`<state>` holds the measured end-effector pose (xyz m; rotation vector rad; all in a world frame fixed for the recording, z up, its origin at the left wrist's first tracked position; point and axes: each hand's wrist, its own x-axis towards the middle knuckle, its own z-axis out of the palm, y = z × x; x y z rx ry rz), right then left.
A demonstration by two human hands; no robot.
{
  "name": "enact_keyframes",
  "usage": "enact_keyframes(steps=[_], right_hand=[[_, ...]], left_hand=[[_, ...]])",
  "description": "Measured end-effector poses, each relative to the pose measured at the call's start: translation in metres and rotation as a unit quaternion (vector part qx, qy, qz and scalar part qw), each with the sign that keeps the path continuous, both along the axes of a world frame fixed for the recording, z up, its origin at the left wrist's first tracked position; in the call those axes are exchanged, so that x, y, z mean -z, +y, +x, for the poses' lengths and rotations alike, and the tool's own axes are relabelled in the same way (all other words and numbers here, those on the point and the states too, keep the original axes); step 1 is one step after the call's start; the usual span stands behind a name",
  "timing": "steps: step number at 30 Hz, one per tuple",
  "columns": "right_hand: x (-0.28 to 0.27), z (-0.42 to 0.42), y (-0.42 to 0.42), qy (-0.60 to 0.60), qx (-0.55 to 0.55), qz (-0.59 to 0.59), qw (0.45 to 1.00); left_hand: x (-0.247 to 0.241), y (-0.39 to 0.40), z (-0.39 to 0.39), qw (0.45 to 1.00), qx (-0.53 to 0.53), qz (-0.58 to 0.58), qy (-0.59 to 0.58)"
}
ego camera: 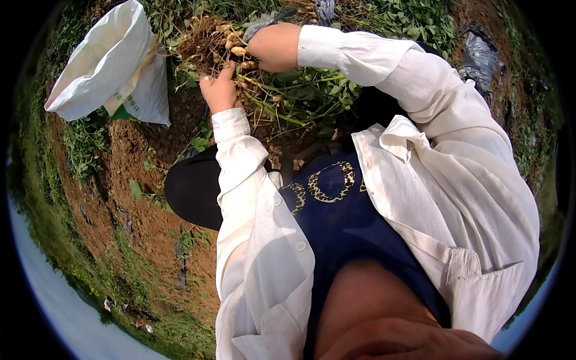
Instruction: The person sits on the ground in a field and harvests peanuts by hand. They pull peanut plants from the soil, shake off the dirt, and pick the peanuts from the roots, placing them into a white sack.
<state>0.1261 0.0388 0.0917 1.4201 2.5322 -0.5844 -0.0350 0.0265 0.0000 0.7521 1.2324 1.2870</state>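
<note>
My left hand (pixel 220 92) grips an uprooted peanut plant at its tangled brown roots (pixel 202 45), thumb in front and some fingers hidden among them. Pale peanut pods (pixel 238 51) hang from the roots between my hands. My right hand (pixel 276 48) is curled against the pods from the right, back of the hand up; its fingertips are hidden, so what they hold cannot be told. The green stems and leaves (pixel 310 96) spread to the right below my right hand.
An open white woven sack (pixel 99 67) stands at the upper left. Torn dark plastic film (pixel 481 58) lies on soil at the upper right, with more by my right hand. Leafy plants (pixel 405 20) lie along the top. Reddish soil (pixel 135 162) spreads left of my black-clad knee (pixel 193 189).
</note>
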Motion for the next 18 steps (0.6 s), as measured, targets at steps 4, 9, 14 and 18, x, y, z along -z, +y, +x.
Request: enact_keyframes(steps=[4, 9, 14, 18], right_hand=[[0.022, -0.004, -0.005, 0.027, 0.063, 0.028, 0.997], [0.023, -0.006, -0.011, 0.055, -0.01, 0.12, 0.991], [-0.008, -0.009, -0.016, 0.059, -0.063, 0.095, 0.992], [-0.041, -0.005, -0.028, 0.345, -0.099, -0.405, 0.841]], left_hand=[[-0.013, -0.006, 0.007, 0.999, -0.012, -0.025, -0.038], [0.001, -0.007, 0.002, 0.999, -0.006, -0.042, -0.003], [0.033, 0.004, 0.002, 0.971, 0.013, 0.172, 0.165], [0.039, 0.007, -0.01, 0.978, -0.071, 0.035, 0.194]])
